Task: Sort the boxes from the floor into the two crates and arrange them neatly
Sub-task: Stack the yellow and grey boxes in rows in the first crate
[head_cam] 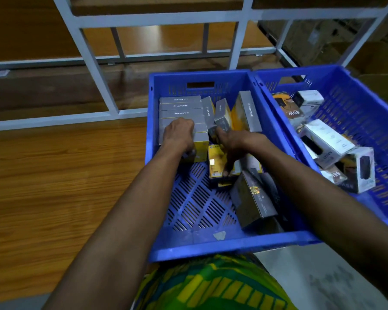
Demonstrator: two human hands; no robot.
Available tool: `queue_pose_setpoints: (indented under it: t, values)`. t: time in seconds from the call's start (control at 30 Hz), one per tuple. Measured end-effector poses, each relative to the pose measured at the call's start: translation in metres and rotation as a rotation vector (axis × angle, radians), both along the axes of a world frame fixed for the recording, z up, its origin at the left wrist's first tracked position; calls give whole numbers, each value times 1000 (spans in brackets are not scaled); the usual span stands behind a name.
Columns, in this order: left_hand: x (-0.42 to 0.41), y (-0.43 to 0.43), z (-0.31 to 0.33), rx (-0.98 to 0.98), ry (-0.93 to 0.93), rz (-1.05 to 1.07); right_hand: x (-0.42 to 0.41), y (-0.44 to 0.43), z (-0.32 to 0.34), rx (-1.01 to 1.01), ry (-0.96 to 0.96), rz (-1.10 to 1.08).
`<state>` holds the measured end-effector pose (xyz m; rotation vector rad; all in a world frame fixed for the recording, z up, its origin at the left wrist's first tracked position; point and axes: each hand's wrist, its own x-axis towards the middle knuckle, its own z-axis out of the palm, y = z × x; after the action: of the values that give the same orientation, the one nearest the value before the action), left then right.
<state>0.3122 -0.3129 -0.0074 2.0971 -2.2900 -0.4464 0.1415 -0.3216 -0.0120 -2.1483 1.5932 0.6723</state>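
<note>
Two blue crates stand side by side on the floor. In the left crate (188, 209) a row of grey and yellow boxes (180, 106) stands upright along the far left wall. My left hand (179, 136) curls over the nearest boxes of that row. My right hand (230, 148) reaches in beside it, its thumb against a tilted grey box (222, 117) and its fingers down on a flat yellow box (216, 163). A dark box (253, 198) lies tilted at the crate's near right. The right crate (356, 104) holds several white and black boxes (327, 139) in a loose heap.
A white metal rack frame (94, 63) with brown shelves stands behind the crates. Wood-patterned floor (54, 175) lies to the left. Cardboard cartons (379, 70) sit at the far right. A green and yellow garment (211, 285) fills the bottom middle.
</note>
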Motion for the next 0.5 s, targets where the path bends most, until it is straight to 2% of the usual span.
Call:
queue_pose_setpoints:
  t: [0.1,0.17,0.23,0.37,0.5]
  values:
    - [10,-6,1,82,190,71,-7,-11,5,-56,0,3]
    - [16,-8,2,154,380,113,-11,-15,7,-31,107,76]
    - [20,-9,4,173,494,141,-9,-13,3,12,205,147]
    - [20,-10,4,180,461,134,-3,-11,3,42,151,95]
    - [19,-12,0,121,350,91,-7,-17,15,106,172,91]
